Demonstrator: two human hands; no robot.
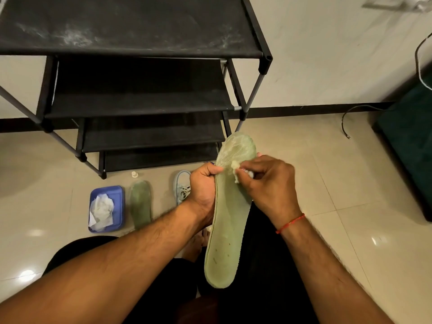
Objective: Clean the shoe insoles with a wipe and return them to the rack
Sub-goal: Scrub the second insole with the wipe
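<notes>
Brace the insole (224, 230) with your left hand (203, 185) gripping its 9 o'clock edge, and stroke the wipe (235, 172), pinched in your right hand (268, 183), toward 12 o'clock.

One wide-angle camera, worn on the person's head, looks forward and steeply down. The left hand (203, 186) and right hand (268, 183) sit close below it, mid-frame; the shoe rack (140, 26) and tiled floor (327, 183) lie farther ahead, bowed by the lens.
</notes>
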